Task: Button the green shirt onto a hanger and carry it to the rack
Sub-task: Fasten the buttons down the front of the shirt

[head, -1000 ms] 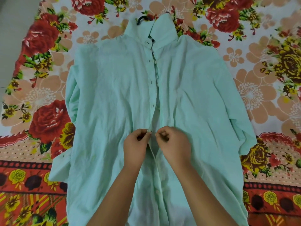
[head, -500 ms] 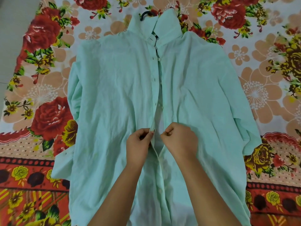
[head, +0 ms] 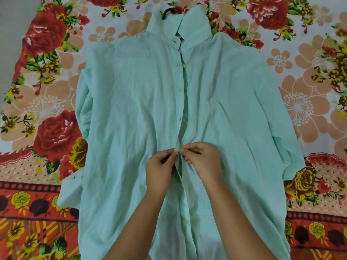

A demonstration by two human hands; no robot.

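The pale green shirt (head: 131, 113) lies flat, front up, on a flowered bedsheet, collar at the far end. A black hanger (head: 166, 13) is inside it; only its hook shows above the collar. The front placket is closed near the collar and gapes a little lower down. My left hand (head: 159, 171) pinches the left placket edge at mid-shirt. My right hand (head: 201, 160) pinches the right placket edge right beside it, fingertips almost meeting. A button (head: 185, 221) shows lower on the placket between my forearms.
The flowered bedsheet (head: 48, 136), with red roses and peach blossoms, covers the whole surface around the shirt. A strip of grey floor (head: 13, 30) shows at the far left. Both sleeves lie folded along the shirt's sides.
My two hands have drawn closer together at the placket, so the fingertips now nearly touch. The shirt has stayed where it lies.
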